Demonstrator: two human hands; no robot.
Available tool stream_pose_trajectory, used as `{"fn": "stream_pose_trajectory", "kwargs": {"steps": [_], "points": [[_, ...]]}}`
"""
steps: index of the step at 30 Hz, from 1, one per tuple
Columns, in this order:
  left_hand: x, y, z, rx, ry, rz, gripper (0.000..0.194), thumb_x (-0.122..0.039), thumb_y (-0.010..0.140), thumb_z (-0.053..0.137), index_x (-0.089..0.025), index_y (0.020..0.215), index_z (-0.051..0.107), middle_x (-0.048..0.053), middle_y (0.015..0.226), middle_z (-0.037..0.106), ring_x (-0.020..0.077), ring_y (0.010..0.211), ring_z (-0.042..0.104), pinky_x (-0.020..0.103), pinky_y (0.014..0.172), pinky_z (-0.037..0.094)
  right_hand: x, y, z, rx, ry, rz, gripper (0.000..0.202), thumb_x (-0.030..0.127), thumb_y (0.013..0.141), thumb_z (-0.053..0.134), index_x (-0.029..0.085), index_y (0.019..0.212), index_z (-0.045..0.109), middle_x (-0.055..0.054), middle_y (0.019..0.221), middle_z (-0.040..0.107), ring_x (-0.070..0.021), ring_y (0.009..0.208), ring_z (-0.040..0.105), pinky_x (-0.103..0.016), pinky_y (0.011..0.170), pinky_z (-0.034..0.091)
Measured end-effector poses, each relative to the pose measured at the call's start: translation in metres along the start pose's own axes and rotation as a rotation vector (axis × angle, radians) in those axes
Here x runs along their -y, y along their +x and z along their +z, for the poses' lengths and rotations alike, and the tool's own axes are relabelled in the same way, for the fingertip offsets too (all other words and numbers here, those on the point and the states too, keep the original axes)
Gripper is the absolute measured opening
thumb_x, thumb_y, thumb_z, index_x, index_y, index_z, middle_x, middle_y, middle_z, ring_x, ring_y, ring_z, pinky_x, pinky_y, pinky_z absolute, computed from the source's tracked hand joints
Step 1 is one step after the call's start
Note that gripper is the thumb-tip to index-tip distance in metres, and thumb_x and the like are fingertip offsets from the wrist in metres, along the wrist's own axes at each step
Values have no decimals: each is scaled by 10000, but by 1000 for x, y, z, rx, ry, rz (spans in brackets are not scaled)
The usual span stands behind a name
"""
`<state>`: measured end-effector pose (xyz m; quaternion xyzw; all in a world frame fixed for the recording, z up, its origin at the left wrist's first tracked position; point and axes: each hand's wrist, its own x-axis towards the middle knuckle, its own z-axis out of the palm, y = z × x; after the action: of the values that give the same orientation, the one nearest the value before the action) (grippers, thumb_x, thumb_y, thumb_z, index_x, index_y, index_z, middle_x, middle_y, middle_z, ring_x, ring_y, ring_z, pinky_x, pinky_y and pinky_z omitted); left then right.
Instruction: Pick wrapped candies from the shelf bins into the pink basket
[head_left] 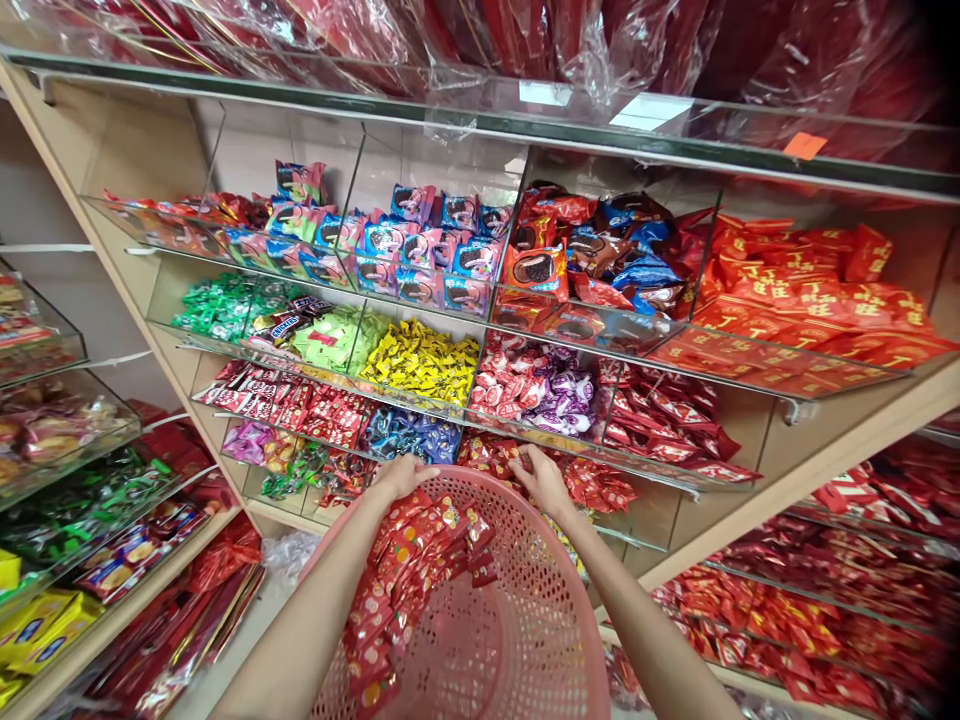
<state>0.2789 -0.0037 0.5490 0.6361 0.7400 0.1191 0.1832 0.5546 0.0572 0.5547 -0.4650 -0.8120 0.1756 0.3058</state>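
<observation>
Pink perforated basket (pixel 525 620) held up close vs. tiered clear shelf bins (pixel 675 480) of wrapped sweets. Red sachets (pixel 409 580) piled along basket's left inner wall. Left hand (pixel 405 474) curled over far rim, fingers closed on it. Right hand (pixel 544 482) past rim, fingers pinching red packets (pixel 501 456) in lowest bin. Blue candies (pixel 409 432) just beside left hand.

Wooden shelving (pixel 840 455) with glass bins (pixel 780 360)
</observation>
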Motion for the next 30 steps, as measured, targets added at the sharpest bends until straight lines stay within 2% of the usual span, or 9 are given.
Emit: {"fn": "stream_pose_trajectory", "kwargs": {"steps": [2,5,8,11,15,19,24,27,30], "points": [[1,1,1,1,1,2,565,-723,711,343,-211,645,572,32,662,615,182,647,585,227,536,310,11,-13,7,43,227,56,274,454,820,448,206,936,464,-15,839,576,-144,659,591,-238,561,415],[2,1,2,5,2,6,550,-707,722,343,-212,647,573,31,655,610,182,635,577,234,535,309,22,-34,25,224,521,211,338,526,760,488,217,868,408,49,693,492,-120,456,559,-211,372,346],[2,1,3,3,6,8,549,-709,718,350,-214,654,581,35,664,616,190,648,582,238,544,318,23,-50,41,308,608,318,385,542,681,553,226,744,342,94,579,383,-120,386,532,-205,327,313],[1,0,1,5,8,3,561,-722,708,351,-216,661,588,39,683,627,194,655,589,237,547,324,19,-55,50,305,606,346,418,543,647,574,228,673,300,102,535,342,-107,360,504,-207,327,318],[-2,-1,-1,6,8,-12,565,-725,708,353,-216,666,593,41,694,636,188,653,592,229,550,331,14,-53,58,345,581,347,400,562,642,562,215,650,365,83,501,415,-109,369,506,-208,332,329],[-2,-2,-2,1,-2,-18,570,-731,704,353,-216,664,596,43,691,638,192,663,598,231,556,338,10,-52,67,347,607,389,353,530,658,567,205,742,457,65,476,503,-137,420,554,-229,401,417],[0,0,1,4,-18,-6,551,-715,712,361,-212,647,578,33,651,614,185,634,583,231,543,322,6,-54,78,316,667,470,297,430,675,585,207,810,445,46,531,569,-170,516,620,-260,493,486],[1,0,2,6,-29,-3,535,-694,727,362,-210,647,572,24,635,605,171,613,576,224,532,311,5,-56,79,310,565,437,235,394,723,539,206,831,449,54,513,546,-166,479,601,-246,448,448],[2,1,2,0,-20,0,550,-712,715,360,-210,646,572,27,654,618,175,631,582,223,539,317,9,-53,65,241,314,290,190,385,781,480,196,792,497,39,494,531,-153,452,557,-237,443,389]]}}
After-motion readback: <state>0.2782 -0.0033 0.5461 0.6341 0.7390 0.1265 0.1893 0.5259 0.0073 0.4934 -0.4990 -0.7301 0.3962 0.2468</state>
